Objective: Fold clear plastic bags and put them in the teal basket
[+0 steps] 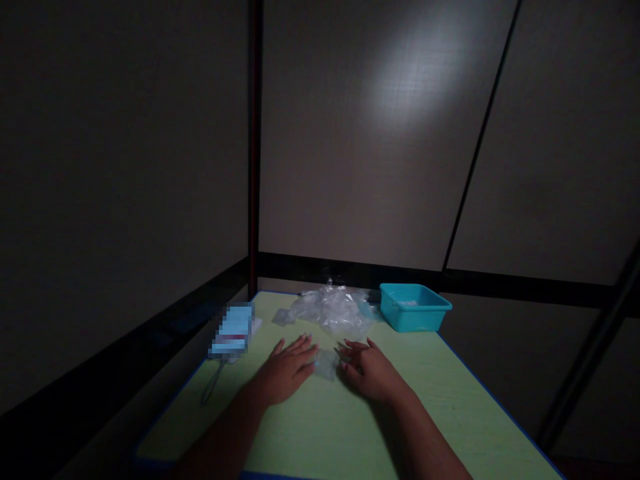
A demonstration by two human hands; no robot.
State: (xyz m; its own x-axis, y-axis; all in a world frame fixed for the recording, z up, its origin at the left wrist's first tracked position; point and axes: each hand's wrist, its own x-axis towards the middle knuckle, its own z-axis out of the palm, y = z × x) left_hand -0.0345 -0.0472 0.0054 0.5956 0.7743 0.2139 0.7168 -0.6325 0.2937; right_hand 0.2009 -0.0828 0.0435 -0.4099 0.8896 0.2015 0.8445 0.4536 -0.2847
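Observation:
A small clear plastic bag (327, 365) lies flat on the green table between my two hands. At its left edge, my left hand (290, 370) rests palm down, fingers stretched out, the thumb and fingertips by the bag. My right hand (370, 369) is at the bag's right side with its fingers apart and slightly bent; nothing shows in its grasp. Beyond both hands sits a crumpled heap of clear plastic bags (333, 310). One small bag (284, 317) lies at the left end of that heap.
A turquoise plastic basin (415, 317) stands at the table's far right, with something pale inside. On the left edge a blurred-out blue device (233, 331) has a cord loop (213, 383) hanging toward me. The green table (320, 433) has a blue rim; walls close in behind and left.

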